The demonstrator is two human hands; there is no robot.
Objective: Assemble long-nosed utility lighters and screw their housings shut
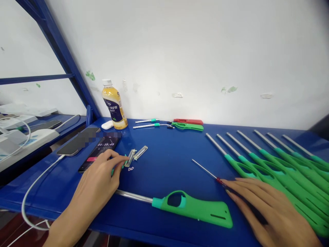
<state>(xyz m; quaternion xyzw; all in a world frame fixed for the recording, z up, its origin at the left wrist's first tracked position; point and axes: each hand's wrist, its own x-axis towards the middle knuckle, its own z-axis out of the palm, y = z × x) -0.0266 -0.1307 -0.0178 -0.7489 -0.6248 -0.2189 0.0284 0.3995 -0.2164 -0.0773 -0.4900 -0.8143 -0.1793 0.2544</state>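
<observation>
My left hand [102, 175] is closed in a pinch at the left of the table, over small teal plastic parts [125, 164]. Whether one of them sits between its fingertips is hidden. Right beside the fingertips lie two clear plastic tubes [141, 153] and two tiny white pieces [131, 168]. At the right, a screwdriver [204, 168] with a thin metal shaft and a dark red handle is held in my right hand [267, 206], its tip pointing up and left. Between my hands, near the front edge, lies a green long-nosed lighter [195, 209] with a metal tube.
Several more green lighters [280, 171] lie in a row at the right. Lighter parts with a red casing [189, 121] lie by the wall. A drink bottle [114, 106], a white earphone case [107, 125], two phones [109, 142] and a white cable [33, 187] are at left.
</observation>
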